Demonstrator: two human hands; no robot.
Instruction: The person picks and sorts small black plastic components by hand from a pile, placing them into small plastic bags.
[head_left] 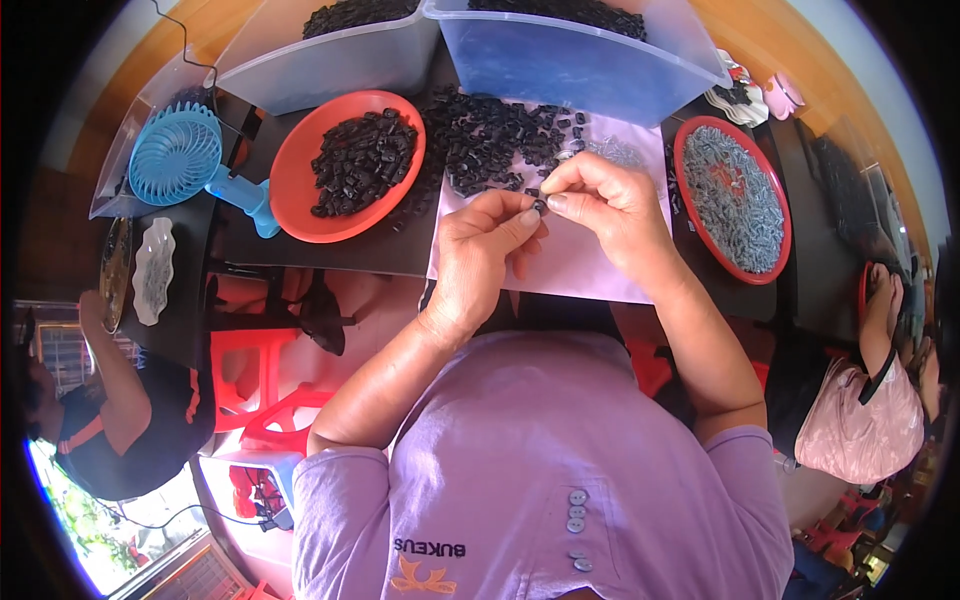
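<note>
Above the pink cloth (pixel 590 268), my two hands meet at their fingertips. A small black plastic part (pixel 539 206) is pinched between the thumb and fingers of my left hand (pixel 472 250). The thumb and index finger of my right hand (pixel 622 215) close at the same spot; whatever they grip is too small to make out. Just beyond my hands lies a loose heap of black plastic parts (pixel 480 135), partly on the cloth. A small pile of clear or pale pieces (pixel 615 152) lies to its right.
An orange bowl of black parts (pixel 284 200) stands left, beside a blue handheld fan (pixel 175 155). To the right is a red bowl of grey pieces (pixel 782 235). Two plastic bins (pixel 570 70) stand at the back. People sit at left (pixel 125 420) and right (pixel 860 410).
</note>
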